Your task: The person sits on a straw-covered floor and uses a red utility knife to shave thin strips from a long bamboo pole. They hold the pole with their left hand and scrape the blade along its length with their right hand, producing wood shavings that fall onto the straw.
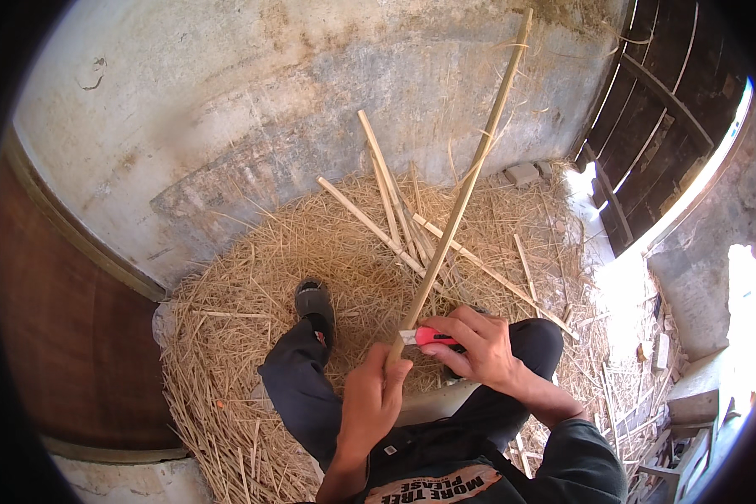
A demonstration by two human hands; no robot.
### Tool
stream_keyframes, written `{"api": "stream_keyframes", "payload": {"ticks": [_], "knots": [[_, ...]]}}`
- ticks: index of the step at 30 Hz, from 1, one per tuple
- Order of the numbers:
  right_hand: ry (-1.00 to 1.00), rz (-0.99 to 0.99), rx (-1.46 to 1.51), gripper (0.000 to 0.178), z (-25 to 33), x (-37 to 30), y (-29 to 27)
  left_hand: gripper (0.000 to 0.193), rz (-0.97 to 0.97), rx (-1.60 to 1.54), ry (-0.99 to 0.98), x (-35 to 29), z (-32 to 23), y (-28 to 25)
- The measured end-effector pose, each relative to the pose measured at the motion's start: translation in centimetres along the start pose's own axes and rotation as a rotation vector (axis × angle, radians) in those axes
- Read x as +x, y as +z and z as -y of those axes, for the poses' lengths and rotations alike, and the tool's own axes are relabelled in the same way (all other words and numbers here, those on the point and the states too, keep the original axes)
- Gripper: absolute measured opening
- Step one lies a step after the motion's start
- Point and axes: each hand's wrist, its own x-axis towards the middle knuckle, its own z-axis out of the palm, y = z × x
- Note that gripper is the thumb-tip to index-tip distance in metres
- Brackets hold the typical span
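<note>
Head view, the only one here. A long pale yellow bamboo strip [466,181] is held by its near end, and everything turns on how that strip lies. Its long axis runs from the grip up and slightly to the right, away from the body, with the far tip high against the stained grey concrete wall [252,101]. So the free length sits entirely beyond the hands, none of it behind them.

The left hand [374,399] is wrapped tight round the strip's lowest part, fingers closed on it. The right hand [479,344] is just above and to the right, closed on a red and white utility knife [428,338], whose blade end is set against the strip right beside the left fist. The two hands are almost touching, and the left is the nearer to the body. Whether the blade has actually bitten into the bamboo can't be told from here.

Beyond the hands, a few loose split bamboo sticks [391,223] are scattered on a heap of dry straw shavings [252,277] that runs up to the wall's foot. A grey shoe [315,304] is planted in the heap's middle.

No packages or signs are seen. The only label is a brown patch with dark lettering [433,487] on the dark clothing at the lower edge.
</note>
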Motion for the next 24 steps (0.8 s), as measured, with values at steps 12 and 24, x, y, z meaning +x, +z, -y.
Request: {"api": "stream_keyframes", "payload": {"ticks": [12,24], "knots": [[-0.044,-0.067,-0.115,0.035,0.6,-0.3,0.5,0.036,-0.082,0.127,0.084,0.9,-0.9,1.4],[-0.003,-0.086,-0.153,0.03,-1.9,1.1,-0.9,0.032,-0.089,0.255,0.024,-0.3,0.3,1.7]]}}
